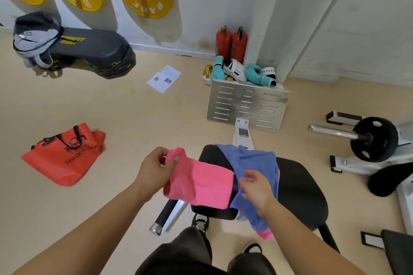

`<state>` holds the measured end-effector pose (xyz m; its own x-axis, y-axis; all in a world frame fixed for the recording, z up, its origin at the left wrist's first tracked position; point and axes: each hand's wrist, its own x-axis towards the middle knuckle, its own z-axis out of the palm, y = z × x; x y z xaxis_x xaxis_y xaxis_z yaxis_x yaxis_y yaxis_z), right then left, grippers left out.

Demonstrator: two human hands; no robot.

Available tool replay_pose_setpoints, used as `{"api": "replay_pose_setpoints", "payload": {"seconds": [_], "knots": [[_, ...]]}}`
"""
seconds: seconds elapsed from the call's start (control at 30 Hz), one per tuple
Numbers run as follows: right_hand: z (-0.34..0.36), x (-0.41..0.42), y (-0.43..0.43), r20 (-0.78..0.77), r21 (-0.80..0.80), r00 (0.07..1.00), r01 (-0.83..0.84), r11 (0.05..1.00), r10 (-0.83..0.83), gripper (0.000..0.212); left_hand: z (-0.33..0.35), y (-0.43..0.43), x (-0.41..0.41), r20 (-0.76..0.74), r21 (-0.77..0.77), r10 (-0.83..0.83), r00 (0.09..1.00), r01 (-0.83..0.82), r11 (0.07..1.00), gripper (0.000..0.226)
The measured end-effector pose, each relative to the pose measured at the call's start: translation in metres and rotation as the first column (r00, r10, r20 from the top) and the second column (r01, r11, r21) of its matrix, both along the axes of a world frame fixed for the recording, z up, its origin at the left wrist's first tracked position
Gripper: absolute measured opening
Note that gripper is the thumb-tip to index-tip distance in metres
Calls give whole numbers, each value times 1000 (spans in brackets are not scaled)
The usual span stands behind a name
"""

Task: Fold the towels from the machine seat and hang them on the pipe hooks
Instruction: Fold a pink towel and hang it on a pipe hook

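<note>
While the pink towel (199,182) hung out to the left of the seat (299,187), the left hand (154,169) had it pinched at the upper left corner, thumb over the cloth and fingers (173,159) closed on the bunched edge. From that grip the towel ran rightward and slightly down, its long axis lying roughly across the body, its free right edge just reaching the seat's left side. That free edge was the thing to watch: it lay just left of the right hand (257,192), nearer to that hand than to anything else, and nothing held it.

The right hand was on the blue towel (257,163), palm down, fingers loosely spread and curled into the cloth; I couldn't tell whether they truly gripped it or only rested there. The blue towel lay crumpled over the seat's left half and spilled off the front edge, with a pink scrap (266,234) showing beneath its lowest corner, maybe another towel, I couldn't say.

Both forearms reached forward and down, the left angled outward past the seat, the right almost straight over it. By my reading, the fold was only starting: the right hand would need a short move left to catch the pink towel's free edge. No pipe hooks were in view.
</note>
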<state>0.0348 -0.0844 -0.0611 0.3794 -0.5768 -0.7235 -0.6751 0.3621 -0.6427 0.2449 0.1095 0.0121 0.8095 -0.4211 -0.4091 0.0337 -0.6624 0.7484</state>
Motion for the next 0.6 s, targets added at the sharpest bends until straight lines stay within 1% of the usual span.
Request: {"api": "replay_pose_setpoints", "payload": {"seconds": [0.07,0.1,0.2,0.3,0.37,0.47,0.53,0.6], "knots": [[-3,-3,5,-21,6,1000,13,1000,-13,24,-3,-8,-11,-46,-4,-89,995,89,996,18],[-2,-7,8,-28,4,1000,12,1000,-12,18,-6,-13,-20,-45,-1,-132,990,132,991,18],[9,-21,13,-23,25,999,36,999,-36,12,-20,-34,-46,29,64,-274,961,272,960,15],[14,-34,14,28,73,1000,-17,997,15,13,-39,-50,-70,90,123,-388,917,377,918,15],[17,-36,14,70,76,995,-74,994,69,12,-52,-56,-85,98,125,-407,908,395,910,13],[15,-29,14,60,73,989,-138,988,134,9,-67,-63,-104,100,134,-353,930,339,931,12],[8,-22,12,41,115,989,-147,982,143,13,-75,-66,-113,104,142,-327,939,311,940,13],[1,-15,9,32,163,990,-142,976,138,17,-82,-67,-119,87,132,-325,942,313,941,8]]}}
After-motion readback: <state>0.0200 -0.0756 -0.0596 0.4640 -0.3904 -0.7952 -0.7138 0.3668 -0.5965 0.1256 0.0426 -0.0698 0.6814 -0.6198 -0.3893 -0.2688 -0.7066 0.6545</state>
